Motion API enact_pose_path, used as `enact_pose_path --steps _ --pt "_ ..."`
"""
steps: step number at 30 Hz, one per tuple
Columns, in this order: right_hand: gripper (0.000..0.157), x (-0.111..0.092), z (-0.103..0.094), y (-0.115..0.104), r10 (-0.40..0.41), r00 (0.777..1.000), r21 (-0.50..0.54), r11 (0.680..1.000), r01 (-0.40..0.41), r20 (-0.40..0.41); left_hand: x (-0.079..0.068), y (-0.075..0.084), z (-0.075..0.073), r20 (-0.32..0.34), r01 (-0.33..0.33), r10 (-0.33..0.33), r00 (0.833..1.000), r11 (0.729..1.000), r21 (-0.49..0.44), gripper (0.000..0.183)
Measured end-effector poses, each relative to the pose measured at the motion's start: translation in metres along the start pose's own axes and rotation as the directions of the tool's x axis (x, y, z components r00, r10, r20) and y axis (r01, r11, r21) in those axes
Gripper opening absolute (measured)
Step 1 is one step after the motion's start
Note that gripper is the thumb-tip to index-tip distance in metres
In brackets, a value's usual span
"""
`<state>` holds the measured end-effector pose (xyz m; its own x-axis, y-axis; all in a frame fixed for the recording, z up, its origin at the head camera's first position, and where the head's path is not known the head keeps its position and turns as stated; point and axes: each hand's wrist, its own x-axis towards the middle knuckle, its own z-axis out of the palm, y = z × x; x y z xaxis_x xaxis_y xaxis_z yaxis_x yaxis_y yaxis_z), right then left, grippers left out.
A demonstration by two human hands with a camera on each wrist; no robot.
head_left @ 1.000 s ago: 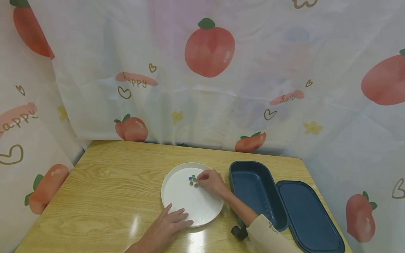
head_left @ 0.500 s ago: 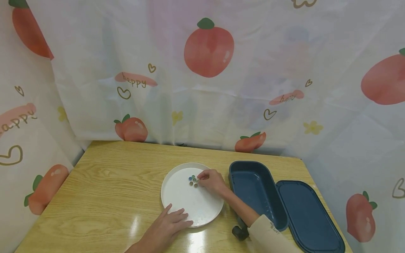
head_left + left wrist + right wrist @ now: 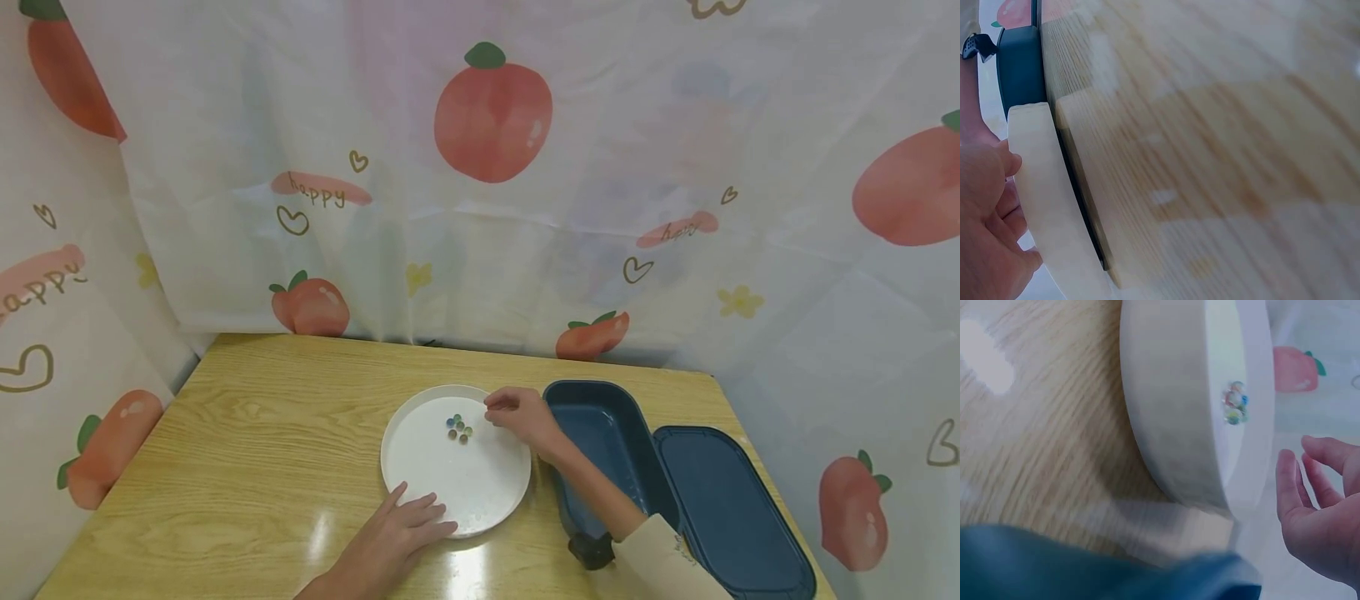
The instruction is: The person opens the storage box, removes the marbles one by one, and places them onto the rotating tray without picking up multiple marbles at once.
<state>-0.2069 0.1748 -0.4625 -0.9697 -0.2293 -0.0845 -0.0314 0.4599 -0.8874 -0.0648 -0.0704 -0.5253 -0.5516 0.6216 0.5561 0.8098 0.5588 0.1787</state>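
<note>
L hand (image 3: 396, 531) rests spread on near L rim of white tray (image 3: 427, 467), grip loose. Marbles (image 3: 461, 427) sit clustered on tray, slightly past ctr; R hand (image 3: 527, 422), grip unclenched, hovers at far R rim nr blue box (image 3: 592, 425).

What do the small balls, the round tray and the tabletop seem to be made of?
Small balls: probably glass, clear and shiny with coloured tints.
Round tray: perhaps plastic or coated metal, its white surface smooth.
Tabletop: wood or printed laminate; grain shows beneath glossy reflections.
</note>
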Motion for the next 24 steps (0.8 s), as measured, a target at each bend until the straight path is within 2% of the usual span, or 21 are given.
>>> enact_pose_path --steps 7,16,21,24 --pt "0.024 -0.007 -0.021 -0.002 0.024 1.000 0.046 0.999 -0.024 -0.013 -0.001 0.000 0.001 0.003 0.003 -0.003 1.000 1.000 0.011 0.036" --pt "0.029 -0.023 -0.055 0.002 -0.009 1.000 0.094 0.996 0.011 -0.026 -0.001 -0.001 0.002 -0.001 0.002 -0.002 1.000 1.000 0.010 0.035" --pt "0.030 -0.031 -0.070 0.009 0.000 0.999 0.078 0.997 0.003 -0.035 -0.001 -0.002 0.002 -0.010 -0.002 0.002 1.000 1.000 0.011 0.034" --pt "0.029 -0.035 -0.077 0.014 0.006 0.999 0.026 1.000 -0.004 -0.050 -0.001 -0.002 0.002 -0.014 -0.003 0.003 1.000 1.000 0.009 0.034"
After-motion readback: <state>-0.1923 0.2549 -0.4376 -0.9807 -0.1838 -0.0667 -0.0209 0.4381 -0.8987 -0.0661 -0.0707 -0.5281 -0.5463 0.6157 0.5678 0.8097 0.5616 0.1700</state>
